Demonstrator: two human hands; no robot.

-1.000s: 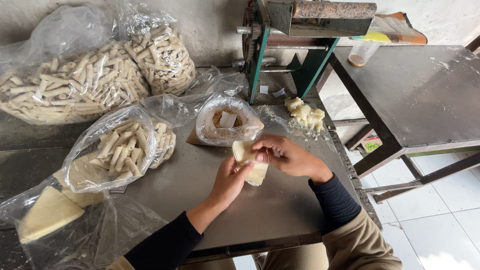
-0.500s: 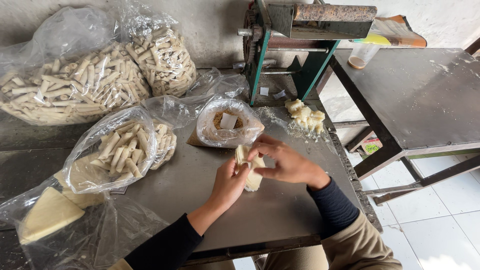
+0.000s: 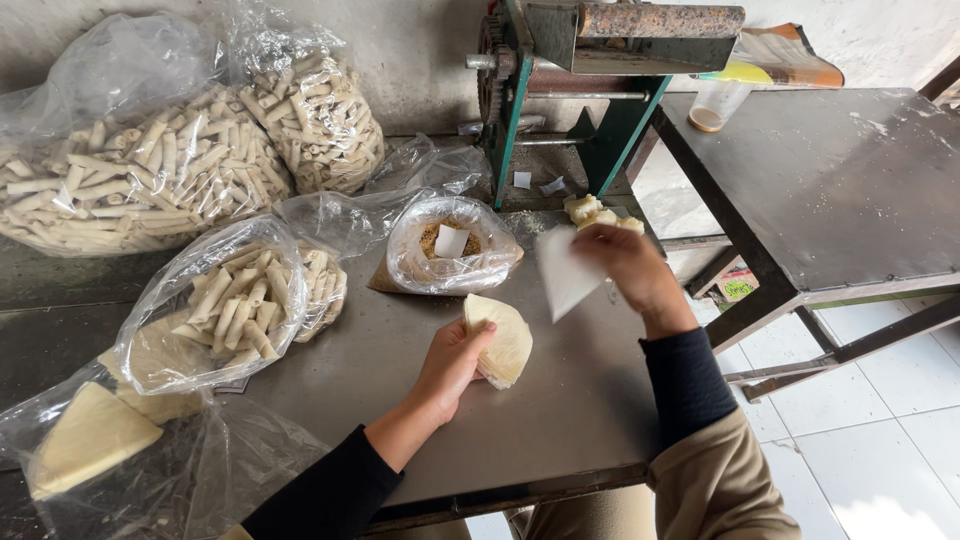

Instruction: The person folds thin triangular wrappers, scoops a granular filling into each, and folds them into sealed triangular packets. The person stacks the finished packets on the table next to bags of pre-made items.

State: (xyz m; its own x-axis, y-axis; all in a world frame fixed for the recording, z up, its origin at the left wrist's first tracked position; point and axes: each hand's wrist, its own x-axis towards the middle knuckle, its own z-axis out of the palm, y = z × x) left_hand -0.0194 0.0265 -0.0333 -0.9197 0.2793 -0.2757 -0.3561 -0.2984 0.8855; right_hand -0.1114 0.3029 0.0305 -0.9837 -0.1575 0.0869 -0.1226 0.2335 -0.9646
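left hand (image 3: 452, 362) grips stack of pale wrappers (image 3: 503, 342) just above grey worktop (image 3: 560, 420). right hand (image 3: 632, 265) pinches single thin sheet (image 3: 565, 275), lifted near filling bag (image 3: 450, 255).

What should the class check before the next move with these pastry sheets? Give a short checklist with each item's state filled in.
1. Left hand grips the stack of wrapper sheets: ok.
2. Right hand holds one single sheet, lifted apart from the stack: ok.
3. Whether that sheet is only one layer: cannot tell, it is blurred.
4. Open bag of filling stands on the metal table just beyond the hands: ok.
5. Bare table surface lies in front of the stack for laying the sheet down: ok.
6. Open bag of rolled pieces lies to the left of the left hand: ok.
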